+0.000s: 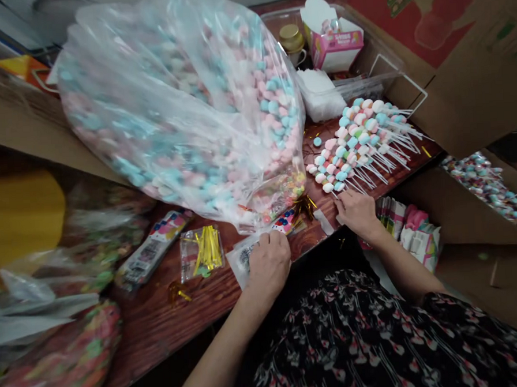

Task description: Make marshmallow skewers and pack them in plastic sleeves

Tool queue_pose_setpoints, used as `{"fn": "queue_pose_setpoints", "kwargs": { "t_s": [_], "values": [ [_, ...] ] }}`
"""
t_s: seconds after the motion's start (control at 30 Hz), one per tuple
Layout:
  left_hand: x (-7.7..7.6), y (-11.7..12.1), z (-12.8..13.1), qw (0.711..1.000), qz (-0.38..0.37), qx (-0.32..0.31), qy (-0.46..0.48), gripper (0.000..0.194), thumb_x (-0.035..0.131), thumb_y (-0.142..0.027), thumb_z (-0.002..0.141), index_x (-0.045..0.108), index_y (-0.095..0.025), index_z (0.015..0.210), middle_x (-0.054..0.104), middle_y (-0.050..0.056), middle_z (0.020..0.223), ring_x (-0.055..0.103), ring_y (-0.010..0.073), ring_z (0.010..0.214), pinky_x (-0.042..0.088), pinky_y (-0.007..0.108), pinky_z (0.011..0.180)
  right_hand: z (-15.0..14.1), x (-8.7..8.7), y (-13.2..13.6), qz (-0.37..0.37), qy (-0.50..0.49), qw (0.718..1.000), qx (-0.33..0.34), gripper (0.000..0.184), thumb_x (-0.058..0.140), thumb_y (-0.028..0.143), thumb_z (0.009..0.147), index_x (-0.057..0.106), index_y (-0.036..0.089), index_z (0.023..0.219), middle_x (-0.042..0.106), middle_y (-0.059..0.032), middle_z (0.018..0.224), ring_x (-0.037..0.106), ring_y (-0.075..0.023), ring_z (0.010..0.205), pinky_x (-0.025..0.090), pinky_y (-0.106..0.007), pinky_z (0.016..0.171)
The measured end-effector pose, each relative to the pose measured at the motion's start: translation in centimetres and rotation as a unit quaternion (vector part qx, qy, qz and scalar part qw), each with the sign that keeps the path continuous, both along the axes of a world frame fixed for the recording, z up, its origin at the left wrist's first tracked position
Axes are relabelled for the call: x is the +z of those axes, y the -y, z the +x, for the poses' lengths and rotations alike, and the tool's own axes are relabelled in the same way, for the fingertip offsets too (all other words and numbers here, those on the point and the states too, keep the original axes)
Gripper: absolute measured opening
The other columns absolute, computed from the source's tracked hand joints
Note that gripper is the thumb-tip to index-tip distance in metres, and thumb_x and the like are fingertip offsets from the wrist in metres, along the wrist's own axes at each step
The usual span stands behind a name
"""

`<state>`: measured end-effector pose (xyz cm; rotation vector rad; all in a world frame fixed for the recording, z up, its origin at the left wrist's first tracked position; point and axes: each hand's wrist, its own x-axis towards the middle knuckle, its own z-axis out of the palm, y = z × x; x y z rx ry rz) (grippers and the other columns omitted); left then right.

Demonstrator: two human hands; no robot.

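My left hand (pixel 270 257) lies at the front edge of the table with its fingers curled over a flat printed plastic bag (pixel 240 257). My right hand (pixel 358 212) is at the near end of a pile of marshmallow skewers (pixel 347 145), pink, white and blue pieces on white sticks. Its fingertips are pinched by the end of one skewer's stick. A big clear bag of marshmallows (pixel 180 111) stands just beyond my left hand. Close to its mouth is a bunch of gold twist ties (pixel 303 207). One loose blue marshmallow (pixel 317 141) sits beside the pile.
To the left lie a packet of yellow twist ties (pixel 209 249), a packaged bundle of bags (pixel 155 251) and bags of colourful gummies (pixel 76 359). A clear plastic bin (pixel 378 77) stands at the back. On the right, an open carton (pixel 458 200) holds wrapped skewers (pixel 487 181).
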<state>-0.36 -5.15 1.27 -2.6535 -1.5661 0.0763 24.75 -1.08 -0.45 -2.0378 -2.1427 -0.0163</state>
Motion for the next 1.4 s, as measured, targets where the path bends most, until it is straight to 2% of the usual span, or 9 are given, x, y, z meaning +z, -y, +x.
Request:
{"fn": "queue_pose_setpoints", "kwargs": {
  "t_s": [0.17,0.3,0.43,0.67,0.77,0.9,1.1,1.27,1.4],
  "values": [
    [-1.8,0.5,-1.6,0.992,0.077,-0.037,0.087,0.013,0.052,-0.013,0.087,0.066,-0.015,0.085,0.063,0.010,0.083,0.056,0.0245,0.082,0.046,0.035,0.070,0.6,-0.6,0.1,0.056,-0.070,0.996,-0.002,0.022,0.047,0.023,0.092,0.065,0.016,0.082,0.068,-0.0087,0.082,0.057,-0.0171,0.073,0.031,-0.029,0.063],
    [-2.7,0.4,-2.1,0.972,0.106,0.029,0.208,0.016,0.054,-0.019,0.091,0.067,-0.018,0.100,0.067,0.009,0.093,0.057,0.0225,0.087,0.047,0.034,0.078,1.1,-0.2,0.8,0.152,-0.168,0.973,0.037,0.019,0.047,0.022,0.093,0.063,0.018,0.084,0.067,-0.0071,0.080,0.060,-0.0173,0.076,0.041,-0.028,0.069],
    [-2.4,0.5,-1.7,0.969,0.073,0.079,0.224,0.021,0.051,-0.021,0.093,0.068,-0.019,0.104,0.066,0.010,0.095,0.055,0.0243,0.089,0.046,0.037,0.078,1.5,1.2,2.1,0.209,-0.227,0.947,0.092,0.011,0.052,0.020,0.090,0.061,0.019,0.084,0.063,-0.0043,0.074,0.059,-0.0159,0.069,0.045,-0.028,0.066],
    [-2.8,1.0,-1.7,0.968,0.058,0.088,0.229,0.026,0.051,-0.011,0.086,0.068,-0.017,0.105,0.063,0.014,0.107,0.051,0.0304,0.104,0.046,0.045,0.087,1.8,2.3,3.5,0.201,-0.205,0.939,0.188,0.008,0.056,0.016,0.086,0.062,0.019,0.083,0.065,-0.0040,0.071,0.058,-0.0158,0.065,0.045,-0.029,0.065],
    [-3.3,0.9,-2.4,0.957,0.095,0.087,0.260,0.025,0.051,-0.007,0.085,0.068,-0.019,0.100,0.064,0.012,0.099,0.053,0.0271,0.098,0.047,0.043,0.086,1.8,2.1,3.8,0.194,-0.203,0.939,0.199,0.008,0.056,0.016,0.086,0.062,0.019,0.083,0.066,-0.0042,0.071,0.058,-0.0156,0.065,0.046,-0.029,0.066],
    [-3.4,0.9,-3.1,0.959,0.119,0.084,0.244,0.014,0.055,-0.014,0.088,0.068,-0.019,0.088,0.066,0.009,0.086,0.055,0.0249,0.088,0.047,0.038,0.079,1.5,1.8,4.1,0.198,-0.197,0.935,0.219,0.007,0.058,0.014,0.084,0.063,0.018,0.084,0.067,-0.0048,0.073,0.059,-0.0161,0.068,0.047,-0.029,0.067],
    [-3.3,1.3,-4.3,0.961,0.100,0.100,0.237,0.025,0.057,-0.022,0.089,0.066,-0.017,0.112,0.066,0.013,0.110,0.057,0.0266,0.098,0.049,0.041,0.086,1.5,1.4,4.2,0.186,-0.192,0.931,0.246,0.009,0.057,0.015,0.084,0.065,0.018,0.085,0.068,-0.0050,0.074,0.061,-0.0157,0.067,0.047,-0.029,0.067],
    [-4.3,1.2,-4.8,0.946,0.107,0.089,0.293,0.019,0.054,-0.013,0.087,0.070,-0.018,0.096,0.067,0.012,0.101,0.059,0.0245,0.094,0.050,0.041,0.084,1.8,0.8,4.3,0.189,-0.185,0.931,0.254,0.009,0.059,0.014,0.084,0.066,0.018,0.086,0.070,-0.0053,0.076,0.061,-0.0160,0.069,0.046,-0.029,0.068],
    [-4.6,0.7,-5.0,0.915,0.108,0.125,0.368,0.014,0.057,-0.021,0.089,0.070,-0.019,0.085,0.068,0.007,0.088,0.060,0.0203,0.085,0.051,0.036,0.078,1.9,1.0,4.2,0.172,-0.161,0.934,0.268,0.009,0.061,0.013,0.083,0.066,0.018,0.088,0.072,-0.0048,0.079,0.058,-0.0158,0.069,0.044,-0.031,0.070]
  ]
}}
